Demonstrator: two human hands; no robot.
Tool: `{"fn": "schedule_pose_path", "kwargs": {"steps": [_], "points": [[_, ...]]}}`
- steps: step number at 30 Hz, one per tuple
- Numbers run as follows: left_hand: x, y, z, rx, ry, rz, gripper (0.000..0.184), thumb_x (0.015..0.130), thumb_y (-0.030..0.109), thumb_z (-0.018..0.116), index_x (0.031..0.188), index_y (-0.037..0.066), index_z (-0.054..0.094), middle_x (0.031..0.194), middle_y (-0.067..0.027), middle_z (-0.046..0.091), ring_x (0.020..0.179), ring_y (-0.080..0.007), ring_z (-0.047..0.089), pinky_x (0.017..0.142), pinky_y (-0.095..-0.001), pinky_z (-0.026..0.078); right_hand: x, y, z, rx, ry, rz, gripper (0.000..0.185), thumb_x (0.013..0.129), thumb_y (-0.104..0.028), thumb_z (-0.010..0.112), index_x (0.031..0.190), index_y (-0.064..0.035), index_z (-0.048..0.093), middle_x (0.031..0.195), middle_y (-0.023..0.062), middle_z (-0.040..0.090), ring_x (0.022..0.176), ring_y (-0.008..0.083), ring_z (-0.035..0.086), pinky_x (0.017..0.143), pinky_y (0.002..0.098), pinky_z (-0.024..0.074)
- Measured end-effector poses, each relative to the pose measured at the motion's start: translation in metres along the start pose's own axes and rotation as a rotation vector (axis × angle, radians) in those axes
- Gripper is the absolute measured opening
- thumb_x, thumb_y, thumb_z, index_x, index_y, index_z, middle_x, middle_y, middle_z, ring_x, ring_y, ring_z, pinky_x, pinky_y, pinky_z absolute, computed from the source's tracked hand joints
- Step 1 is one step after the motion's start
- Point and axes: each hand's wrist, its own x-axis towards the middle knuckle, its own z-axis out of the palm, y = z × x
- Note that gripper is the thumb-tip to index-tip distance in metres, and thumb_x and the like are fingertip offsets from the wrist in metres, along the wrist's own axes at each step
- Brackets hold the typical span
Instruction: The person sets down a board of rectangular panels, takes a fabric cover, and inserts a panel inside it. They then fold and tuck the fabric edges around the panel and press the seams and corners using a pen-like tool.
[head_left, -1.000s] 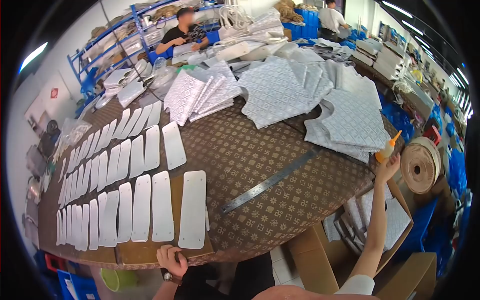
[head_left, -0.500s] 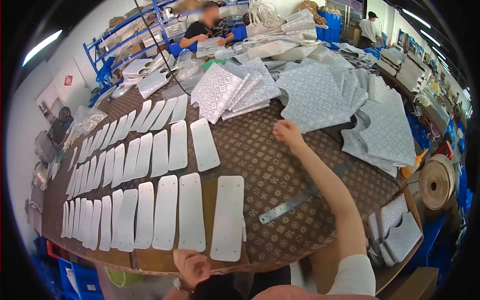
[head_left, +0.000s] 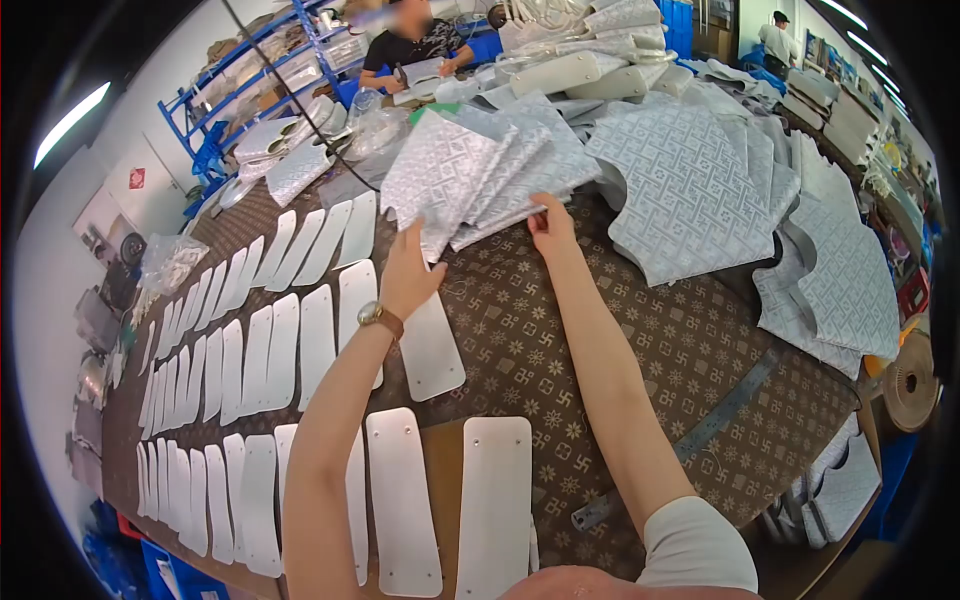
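Both of my hands reach to a fanned stack of silver-patterned sheets [head_left: 445, 165] at the upper middle of the table. My left hand [head_left: 410, 268], with a watch on its wrist, is at the stack's lower left corner, its fingers apart at the sheet's edge. At the stack's lower right edge my right hand [head_left: 550, 225] has its thumb and fingers pinched on the sheets. White rounded strips [head_left: 497, 510] lie in rows to the left and below. Right of the hands sits another patterned stack [head_left: 690, 190].
A metal ruler [head_left: 725, 410] lies on the brown patterned tablecloth [head_left: 540, 370]. More sheets [head_left: 850, 270] are at the right, beside a round brown coil [head_left: 908, 382]. Across the table a person [head_left: 410, 45] handles a piece. A box holds sheets [head_left: 845, 490] at lower right.
My left hand has moved from the table's front edge up to the fanned stack. My right hand went from beside the orange-tipped bottle across to the same stack. The view has shifted.
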Motion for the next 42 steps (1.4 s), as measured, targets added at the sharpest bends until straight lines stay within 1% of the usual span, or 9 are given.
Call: {"fn": "schedule_pose_path", "kwargs": {"steps": [5,8,11,16,24,27,34,37,42], "points": [[0.032,-0.023,0.041,0.082,0.144,-0.011,0.097,0.071,0.022,0.079,0.149,0.002,0.025,0.138,-0.0248,0.045,0.126,-0.0421,0.045,0.104,-0.0449,0.039,-0.034,0.006,0.027,-0.182,-0.291,-0.112,0.046,0.068,-0.012,0.086,0.104,-0.0086,0.058,0.096,0.0030,0.060,0.084,0.0119,0.053,0.078,0.0331,0.0477],[0.040,-0.020,0.043,0.204,0.173,-0.048,0.102,0.069,0.022,0.080,0.150,0.001,0.022,0.137,-0.0248,0.048,0.124,-0.0437,0.047,0.103,-0.0446,0.039,-0.040,0.020,0.033,-0.039,-0.309,-0.109,0.060,0.073,-0.010,0.084,0.125,-0.0070,0.053,0.123,0.0085,0.057,0.117,0.0234,0.054,0.093,0.0388,0.0456],[0.043,-0.022,0.034,0.123,0.000,-0.300,0.100,0.068,0.022,0.081,0.150,0.002,0.026,0.131,-0.0243,0.055,0.120,-0.0431,0.052,0.102,-0.0439,0.039,-0.041,0.023,0.036,-0.058,-0.296,-0.138,0.063,0.076,-0.010,0.082,0.130,-0.0086,0.050,0.123,0.0069,0.057,0.118,0.0214,0.053,0.096,0.0395,0.0463],[0.050,-0.053,0.041,0.188,0.130,-0.132,0.087,0.071,0.021,0.079,0.145,-0.001,0.038,0.121,-0.0277,0.061,0.106,-0.0402,0.061,0.100,-0.0430,0.041,-0.043,0.022,0.041,-0.218,-0.430,-0.122,0.043,0.082,-0.012,0.076,0.119,-0.0066,0.055,0.110,0.0032,0.063,0.106,0.0162,0.060,0.086,0.0378,0.0510],[0.041,-0.048,0.036,-0.416,0.151,-0.145,0.061,0.078,0.004,0.068,0.136,0.000,0.050,0.111,-0.0179,0.067,0.094,-0.0273,0.066,0.084,-0.0357,0.052,-0.072,0.013,0.069,-0.102,-0.573,-0.248,0.034,0.083,-0.006,0.072,0.115,-0.0014,0.061,0.108,0.0059,0.066,0.093,0.0153,0.065,0.077,0.0304,0.0528],[0.033,0.005,0.007,-0.683,0.114,-0.104,0.049,0.082,0.000,0.064,0.130,0.000,0.055,0.106,-0.0092,0.067,0.092,-0.0139,0.063,0.082,-0.0293,0.051,-0.101,-0.014,0.087,-0.083,-0.654,-0.355,0.032,0.082,-0.004,0.071,0.113,0.0011,0.062,0.104,0.0066,0.068,0.089,0.0151,0.065,0.076,0.0298,0.0530],[-0.016,0.127,-0.055,-0.807,-0.030,-0.124,0.044,0.083,0.002,0.066,0.127,0.005,0.057,0.090,0.0012,0.065,0.074,-0.0075,0.059,0.066,-0.0250,0.050,-0.227,-0.117,0.052,-0.179,-0.500,-0.458,0.031,0.082,-0.007,0.070,0.111,0.0027,0.062,0.095,0.0067,0.068,0.081,0.0158,0.065,0.074,0.0304,0.0533],[-0.068,0.186,-0.061,-0.838,-0.136,-0.039,0.055,0.082,0.006,0.066,0.136,0.007,0.053,0.082,-0.0027,0.064,0.066,-0.0086,0.057,0.061,-0.0269,0.049,-0.288,-0.162,-0.018,-0.258,-0.401,-0.383,0.030,0.087,-0.011,0.067,0.113,-0.0001,0.058,0.106,0.0070,0.064,0.100,0.0168,0.063,0.083,0.0340,0.0527],[-0.124,0.284,-0.108,-0.801,-0.256,-0.056,0.063,0.080,0.008,0.066,0.141,0.004,0.048,0.090,-0.0134,0.067,0.070,-0.0108,0.060,0.067,-0.0284,0.051,-0.350,-0.226,-0.160,-0.490,-0.467,-0.548,0.056,0.088,-0.014,0.065,0.137,0.0013,0.043,0.131,0.0111,0.055,0.118,0.0225,0.056,0.099,0.0344,0.0444]]}}
